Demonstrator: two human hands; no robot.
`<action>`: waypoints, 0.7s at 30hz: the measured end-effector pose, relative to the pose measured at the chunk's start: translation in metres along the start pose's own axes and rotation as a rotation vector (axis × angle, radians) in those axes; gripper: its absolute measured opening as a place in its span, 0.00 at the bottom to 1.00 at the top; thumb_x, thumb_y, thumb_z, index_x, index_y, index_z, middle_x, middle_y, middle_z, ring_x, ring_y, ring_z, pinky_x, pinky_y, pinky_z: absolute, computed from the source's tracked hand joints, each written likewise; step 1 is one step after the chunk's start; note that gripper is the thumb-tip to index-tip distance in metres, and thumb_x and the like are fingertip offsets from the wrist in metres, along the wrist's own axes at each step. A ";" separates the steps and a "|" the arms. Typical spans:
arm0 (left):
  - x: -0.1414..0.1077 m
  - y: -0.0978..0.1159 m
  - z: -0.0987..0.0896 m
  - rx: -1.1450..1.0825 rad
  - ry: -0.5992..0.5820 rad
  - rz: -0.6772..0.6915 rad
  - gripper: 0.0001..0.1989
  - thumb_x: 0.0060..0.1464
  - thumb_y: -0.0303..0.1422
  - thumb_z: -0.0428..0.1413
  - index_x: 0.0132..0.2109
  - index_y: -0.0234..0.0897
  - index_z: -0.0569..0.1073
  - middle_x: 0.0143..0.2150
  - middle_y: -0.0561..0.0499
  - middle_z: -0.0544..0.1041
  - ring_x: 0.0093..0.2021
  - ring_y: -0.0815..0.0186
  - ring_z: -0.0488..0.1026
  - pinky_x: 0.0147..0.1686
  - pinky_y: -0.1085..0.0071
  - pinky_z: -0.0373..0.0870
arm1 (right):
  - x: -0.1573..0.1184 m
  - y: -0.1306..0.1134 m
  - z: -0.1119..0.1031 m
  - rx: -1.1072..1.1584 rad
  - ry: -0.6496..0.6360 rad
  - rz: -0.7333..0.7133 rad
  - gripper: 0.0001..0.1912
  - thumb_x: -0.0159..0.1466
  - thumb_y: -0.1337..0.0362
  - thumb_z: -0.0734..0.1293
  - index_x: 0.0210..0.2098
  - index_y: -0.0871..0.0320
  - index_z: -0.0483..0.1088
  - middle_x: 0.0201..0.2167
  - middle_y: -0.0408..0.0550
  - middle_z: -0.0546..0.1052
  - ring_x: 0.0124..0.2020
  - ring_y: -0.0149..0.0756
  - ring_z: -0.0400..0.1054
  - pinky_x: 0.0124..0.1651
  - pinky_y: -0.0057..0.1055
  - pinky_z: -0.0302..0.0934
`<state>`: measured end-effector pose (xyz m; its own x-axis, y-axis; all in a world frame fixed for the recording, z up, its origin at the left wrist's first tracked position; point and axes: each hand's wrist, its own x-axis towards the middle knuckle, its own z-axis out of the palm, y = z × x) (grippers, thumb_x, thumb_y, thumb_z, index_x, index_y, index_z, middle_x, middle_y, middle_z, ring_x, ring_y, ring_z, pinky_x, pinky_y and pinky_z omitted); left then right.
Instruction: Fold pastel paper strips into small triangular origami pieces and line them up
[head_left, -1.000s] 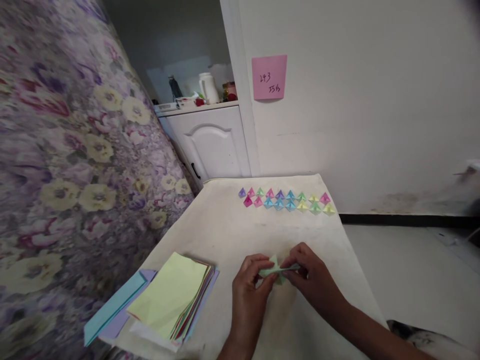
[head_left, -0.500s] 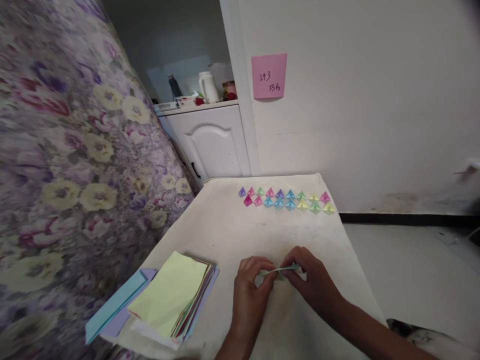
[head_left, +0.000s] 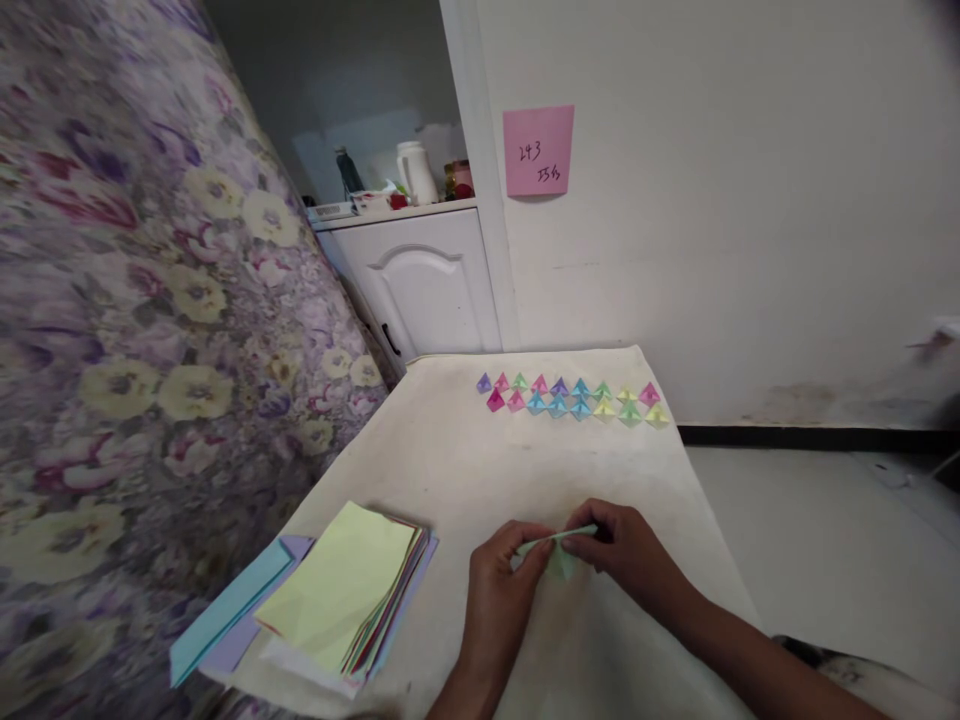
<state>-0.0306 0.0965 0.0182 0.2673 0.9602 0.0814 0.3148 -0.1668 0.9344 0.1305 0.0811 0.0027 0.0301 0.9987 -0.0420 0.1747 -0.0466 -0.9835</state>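
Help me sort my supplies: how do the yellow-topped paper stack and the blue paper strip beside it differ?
The paper stack is thick and shows many colours along its edge; the blue paper strip looks thin and blue. The stack is broad, the strip narrow. Both lie untouched.

The green paper [head_left: 562, 565] changed its look between the two hands. At first, one tip stuck up above the fingers, and a wide part showed. Then that top tip went out of sight, and the paper looked like a thin, bent line with just a small bit below. By now the line had turned straighter, with its right end tipped up, and a bigger flap hung down under it. The left hand [head_left: 499, 590] had slid a tiny bit lower and to the right. The right hand [head_left: 637, 560] had dropped a little too, and its fingers had become flatter.
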 end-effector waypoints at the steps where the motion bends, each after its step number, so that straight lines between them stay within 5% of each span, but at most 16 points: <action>1: 0.000 -0.001 0.000 -0.008 0.002 -0.013 0.09 0.50 0.36 0.54 0.34 0.38 0.76 0.32 0.50 0.77 0.35 0.61 0.72 0.36 0.70 0.65 | 0.001 0.000 0.000 0.028 -0.012 0.015 0.06 0.52 0.63 0.67 0.25 0.59 0.70 0.18 0.41 0.69 0.20 0.29 0.61 0.24 0.25 0.56; 14: 0.007 -0.019 0.003 -0.318 0.077 -0.181 0.15 0.42 0.34 0.61 0.40 0.35 0.72 0.24 0.55 0.71 0.22 0.72 0.65 0.23 0.78 0.61 | 0.005 0.006 -0.001 0.223 -0.050 0.095 0.11 0.52 0.58 0.68 0.22 0.60 0.68 0.12 0.39 0.67 0.15 0.27 0.61 0.21 0.25 0.56; 21: 0.003 -0.024 0.014 -0.592 -0.049 -0.259 0.12 0.43 0.35 0.60 0.34 0.31 0.74 0.27 0.50 0.75 0.28 0.68 0.69 0.30 0.73 0.64 | 0.003 0.005 0.004 0.197 0.006 0.061 0.10 0.52 0.59 0.67 0.23 0.60 0.69 0.14 0.40 0.68 0.17 0.29 0.62 0.24 0.26 0.57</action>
<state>-0.0249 0.0999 -0.0086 0.2961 0.9389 -0.1755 -0.1768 0.2345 0.9559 0.1276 0.0835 -0.0028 0.0406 0.9939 -0.1021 -0.0235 -0.1012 -0.9946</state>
